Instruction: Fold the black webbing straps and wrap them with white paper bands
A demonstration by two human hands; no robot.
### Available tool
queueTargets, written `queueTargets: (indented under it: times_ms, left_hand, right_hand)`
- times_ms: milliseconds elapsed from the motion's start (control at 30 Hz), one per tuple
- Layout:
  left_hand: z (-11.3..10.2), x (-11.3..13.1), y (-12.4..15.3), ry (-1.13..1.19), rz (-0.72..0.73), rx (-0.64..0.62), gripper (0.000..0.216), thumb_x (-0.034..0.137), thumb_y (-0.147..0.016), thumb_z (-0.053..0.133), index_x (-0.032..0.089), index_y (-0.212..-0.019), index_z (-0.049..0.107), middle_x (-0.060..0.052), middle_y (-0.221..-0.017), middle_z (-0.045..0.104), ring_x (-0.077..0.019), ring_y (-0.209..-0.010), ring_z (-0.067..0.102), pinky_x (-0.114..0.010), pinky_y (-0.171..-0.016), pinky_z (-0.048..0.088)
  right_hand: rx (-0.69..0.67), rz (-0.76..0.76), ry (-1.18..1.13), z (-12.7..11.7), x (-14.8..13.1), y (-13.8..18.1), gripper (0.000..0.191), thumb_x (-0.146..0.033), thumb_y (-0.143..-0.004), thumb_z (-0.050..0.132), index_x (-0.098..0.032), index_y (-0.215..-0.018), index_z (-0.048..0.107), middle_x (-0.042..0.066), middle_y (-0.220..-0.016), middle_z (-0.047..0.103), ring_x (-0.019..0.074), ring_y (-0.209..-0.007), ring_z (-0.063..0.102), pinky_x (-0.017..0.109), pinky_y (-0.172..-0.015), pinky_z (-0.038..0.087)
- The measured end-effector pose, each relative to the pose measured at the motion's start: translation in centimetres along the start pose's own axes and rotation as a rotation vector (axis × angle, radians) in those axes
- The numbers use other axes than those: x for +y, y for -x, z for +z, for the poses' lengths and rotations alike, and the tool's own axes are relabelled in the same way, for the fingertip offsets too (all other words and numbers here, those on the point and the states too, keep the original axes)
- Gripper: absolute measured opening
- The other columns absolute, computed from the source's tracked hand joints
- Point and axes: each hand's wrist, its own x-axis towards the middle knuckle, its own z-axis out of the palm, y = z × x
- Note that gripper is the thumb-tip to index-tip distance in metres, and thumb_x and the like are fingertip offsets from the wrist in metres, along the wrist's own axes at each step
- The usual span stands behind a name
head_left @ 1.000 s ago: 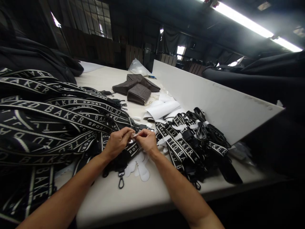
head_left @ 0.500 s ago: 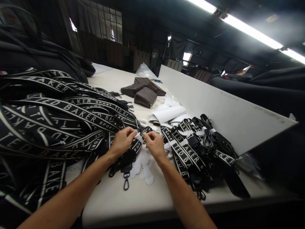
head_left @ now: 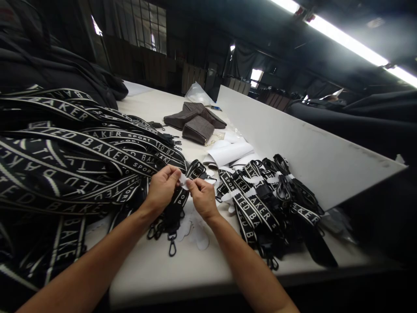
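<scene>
My left hand [head_left: 162, 186] pinches a small white paper strip [head_left: 183, 180] between thumb and fingertips. Closed on the strip's other side is my right hand [head_left: 203, 198], its thumb and index finger pressed together. The strip lies across a folded black strap [head_left: 181, 199] with white lettering, whose far end shows a black buckle. Below my hands a black snap hook [head_left: 172, 247] rests on the table. Several loose white paper strips [head_left: 199, 237] lie under the strap. My fingers partly hide where paper and strap meet.
A large heap of lettered straps [head_left: 81, 161] covers the left side. Folded straps banded with white paper [head_left: 257, 204] lie on the right. Behind are brown pouches [head_left: 198, 128], white sheets [head_left: 230, 153] and a clear plastic bag [head_left: 197, 94]. A white upright panel [head_left: 302, 152] borders the table's right.
Both hands have moved slightly left and come closer together. The white strip now bridges their fingertips, and the folded strap's buckle end shows more above the right hand.
</scene>
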Motion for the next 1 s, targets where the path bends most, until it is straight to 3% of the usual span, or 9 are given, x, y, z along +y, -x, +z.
queueTargets:
  times_ms: [133,233,400,500,600,700,833,900,1000]
  left_hand:
    - [-0.3,0.9,-0.1,0.262,-0.093,-0.009,0.032,0.043,-0.071,0.074,0.015,-0.076,0.057,0.003,-0.062,0.05,-0.0091,-0.055,0.043,-0.021,-0.053,0.035]
    - [-0.3,1.5,0.1,0.372,-0.151,-0.068,0.04,0.046,-0.064,0.081,0.015,-0.074,0.057,0.003,-0.062,0.049,-0.0084,-0.055,0.04,-0.021,-0.052,0.035]
    - [-0.1,1.6,0.6,0.308,-0.104,-0.151,0.042,0.05,-0.068,0.08,0.016,-0.074,0.058,0.003,-0.063,0.051,-0.0083,-0.057,0.041,-0.018,-0.052,0.037]
    - [0.2,1.9,0.8,0.364,-0.136,-0.092,0.044,0.05,-0.063,0.084,0.016,-0.077,0.06,0.003,-0.065,0.053,-0.0076,-0.057,0.043,-0.015,-0.051,0.039]
    - [0.4,2.4,0.8,0.519,-0.237,-0.012,0.05,0.045,-0.051,0.092,0.015,-0.078,0.061,0.003,-0.065,0.056,-0.0064,-0.056,0.046,-0.013,-0.052,0.043]
    - [0.1,2.7,0.5,0.586,-0.306,-0.032,0.05,0.036,-0.045,0.094,0.014,-0.077,0.063,0.002,-0.065,0.06,-0.0077,-0.058,0.051,-0.013,-0.055,0.048]
    - [-0.8,2.3,-0.6,0.628,-0.283,-0.032,0.033,0.024,-0.055,0.088,0.013,-0.078,0.067,-0.002,-0.075,0.066,-0.0103,-0.066,0.058,-0.014,-0.06,0.052]
    - [-1.3,2.0,-1.2,0.651,-0.278,0.006,0.026,0.021,-0.058,0.084,0.014,-0.076,0.067,-0.002,-0.074,0.065,-0.0106,-0.066,0.057,-0.014,-0.055,0.05]
    - [-1.7,1.7,-1.6,0.648,-0.289,0.007,0.028,0.022,-0.056,0.084,0.014,-0.076,0.066,-0.001,-0.07,0.063,-0.0102,-0.061,0.054,-0.014,-0.049,0.045]
  right_hand:
    - [-0.015,-0.043,0.081,-0.1,-0.6,-0.1,0.041,-0.048,-0.089,0.054,-0.02,-0.059,0.054,-0.003,-0.057,0.047,0.0117,-0.057,0.042,0.025,-0.057,0.03]
    - [-0.031,-0.021,-0.011,-0.3,-0.4,-0.2,0.043,-0.051,-0.088,0.057,-0.019,-0.058,0.055,-0.004,-0.055,0.046,0.0113,-0.056,0.041,0.025,-0.056,0.03]
    - [-0.036,0.266,-0.275,-0.4,0.5,-0.2,0.05,-0.06,-0.073,0.07,-0.017,-0.054,0.053,-0.004,-0.047,0.045,0.0088,-0.046,0.036,0.023,-0.048,0.029]
    - [-0.021,0.395,-0.411,-0.2,0.4,-0.2,0.053,-0.066,-0.062,0.076,-0.017,-0.07,0.057,-0.003,-0.059,0.054,0.0097,-0.05,0.044,0.022,-0.048,0.035]
    - [-0.121,0.368,-0.568,0.2,-0.4,0.0,0.059,-0.067,-0.063,0.076,-0.017,-0.089,0.062,0.0,-0.077,0.061,0.0116,-0.064,0.053,0.024,-0.061,0.045]
    - [-0.186,0.331,-0.7,0.2,-1.4,0.3,0.057,-0.064,-0.063,0.077,-0.017,-0.092,0.063,0.001,-0.079,0.062,0.0137,-0.068,0.055,0.027,-0.07,0.048]
    - [-0.003,0.191,-0.516,-2.1,-2.9,0.3,0.047,-0.06,-0.076,0.068,-0.018,-0.096,0.06,0.002,-0.074,0.064,0.016,-0.062,0.057,0.031,-0.064,0.05]
    - [0.185,0.064,-0.261,-4.6,-4.5,0.2,0.04,-0.054,-0.086,0.059,-0.018,-0.103,0.061,0.004,-0.079,0.066,0.0172,-0.066,0.06,0.032,-0.066,0.051]
    - [0.493,-0.209,0.199,-9.6,-7.9,0.1,0.037,-0.044,-0.093,0.054,-0.017,-0.117,0.061,0.01,-0.098,0.068,0.0215,-0.087,0.065,0.036,-0.083,0.053]
